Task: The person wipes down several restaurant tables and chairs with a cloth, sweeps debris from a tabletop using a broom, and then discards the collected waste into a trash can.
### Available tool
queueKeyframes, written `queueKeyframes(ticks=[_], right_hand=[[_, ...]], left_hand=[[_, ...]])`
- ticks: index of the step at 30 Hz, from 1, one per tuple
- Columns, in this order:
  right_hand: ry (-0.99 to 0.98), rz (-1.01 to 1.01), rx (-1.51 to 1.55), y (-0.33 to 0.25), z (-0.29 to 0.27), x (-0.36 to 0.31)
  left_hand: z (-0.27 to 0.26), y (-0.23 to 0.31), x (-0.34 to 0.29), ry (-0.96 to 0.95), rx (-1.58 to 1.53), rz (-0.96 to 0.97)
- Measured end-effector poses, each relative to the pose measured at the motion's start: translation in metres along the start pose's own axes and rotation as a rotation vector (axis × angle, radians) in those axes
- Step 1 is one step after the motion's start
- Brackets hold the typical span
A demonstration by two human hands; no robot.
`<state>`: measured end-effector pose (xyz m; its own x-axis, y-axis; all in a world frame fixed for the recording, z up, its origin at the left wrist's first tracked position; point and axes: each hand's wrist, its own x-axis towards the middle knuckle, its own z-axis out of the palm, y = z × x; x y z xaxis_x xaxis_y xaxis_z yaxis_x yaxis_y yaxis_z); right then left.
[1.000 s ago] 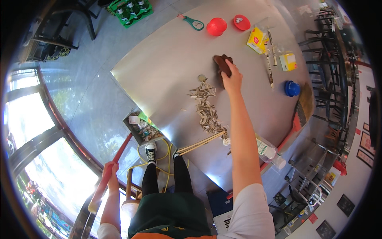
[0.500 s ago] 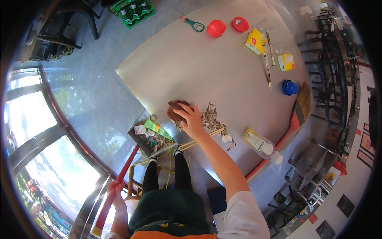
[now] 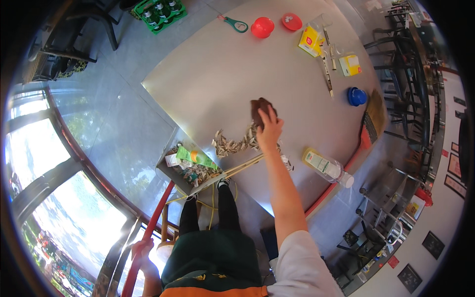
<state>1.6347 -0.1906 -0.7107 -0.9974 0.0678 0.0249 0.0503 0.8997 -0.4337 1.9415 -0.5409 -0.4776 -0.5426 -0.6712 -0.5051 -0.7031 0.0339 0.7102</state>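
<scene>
My right hand [image 3: 270, 130] is closed over a bunched brown cloth [image 3: 260, 110], pressing it to the grey tabletop [image 3: 198, 89]. Just nearer than the cloth lies a curved heap of seed husks [image 3: 232, 145]. A pair of light wooden sticks [image 3: 242, 167] lies along the near edge, partly behind my right wrist. Low on the left, my left hand [image 3: 142, 249] grips the red handle [image 3: 162, 210] of a dustpan [image 3: 179, 185]. The pan hangs by the table's near left edge and holds husks, scraps and a green wrapper [image 3: 195, 157].
A clear bottle [image 3: 326, 167] lies on its side at the right, near a broom [image 3: 372, 119]. Farther back are a blue lidded pot [image 3: 356, 96], yellow boxes [image 3: 310, 41], red bowls [image 3: 262, 27] and a green bottle opener [image 3: 235, 24]. A green bottle crate [image 3: 161, 14] stands on the floor.
My right hand has carried the cloth right and away from me, off the left end of the husks. The husks now form a curved band. My left hand keeps its grip.
</scene>
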Motion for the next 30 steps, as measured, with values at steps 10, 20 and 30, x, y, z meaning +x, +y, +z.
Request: queueKeyframes(ticks=[10,20,30], right_hand=[[-0.193,-0.156,0.003,-0.1,0.028,-0.08],[-0.104,-0.129,0.391,-0.115,-0.015,-0.121],[0.081,0.221,0.188,0.094,-0.052,-0.072]], left_hand=[[-0.016,-0.006,-0.02,-0.006,-0.063,-0.062],[-0.026,-0.013,-0.035,-0.019,-0.044,-0.008],[-0.026,-0.016,-0.041,-0.007,-0.053,0.053]])
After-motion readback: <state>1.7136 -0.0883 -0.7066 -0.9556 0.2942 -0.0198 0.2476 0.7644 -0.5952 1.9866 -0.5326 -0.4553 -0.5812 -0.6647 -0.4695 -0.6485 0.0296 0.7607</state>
